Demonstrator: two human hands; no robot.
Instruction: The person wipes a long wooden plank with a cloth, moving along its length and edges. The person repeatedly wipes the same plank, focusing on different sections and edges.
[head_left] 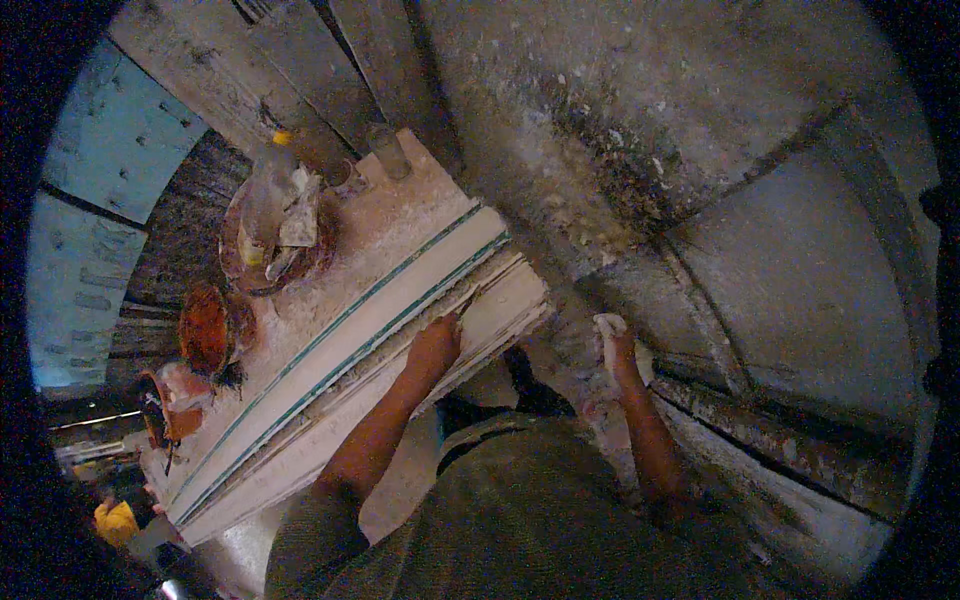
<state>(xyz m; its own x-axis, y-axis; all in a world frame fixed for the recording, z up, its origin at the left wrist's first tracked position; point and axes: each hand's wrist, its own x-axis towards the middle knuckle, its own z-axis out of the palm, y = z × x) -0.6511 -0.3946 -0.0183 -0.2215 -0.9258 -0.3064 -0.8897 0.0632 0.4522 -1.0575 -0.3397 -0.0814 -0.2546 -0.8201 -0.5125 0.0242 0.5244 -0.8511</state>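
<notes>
Grey surroundings: a stained, flaky surface (800,240) fills the upper right of the frame; whether it is wall or floor I cannot tell.
Worktop: the dusty, pale worktop (350,240) slants from lower left to upper centre.
Green-lined moulding: this long, pale moulding (400,286) lies on the worktop, its long axis running from lower left to upper centre, with a green line along each side.
Near block: a pale, ridged block (510,296) runs alongside the moulding, on the side toward the person.
Hands to moulding: it lies just up and left of the left hand (432,345), clearly the nearer one; the right hand (624,362) is well apart, beyond the worktop's right end.
In the way: the left forearm crosses the near block and hides part of it.
Far side: a round basin (236,272) with bottles and scraps, an orange-red bowl (203,328) and an orange pot (182,424) stand in a row at left, past the moulding; a clear jar (393,160) is at upper centre.
Left grip: fingers closed round a thin, dark tool (468,301) — its tip points up and right, over the near block.
Right grip: fingers curled round a whitish lump (609,324) — cloth or paste, I cannot tell.
</notes>
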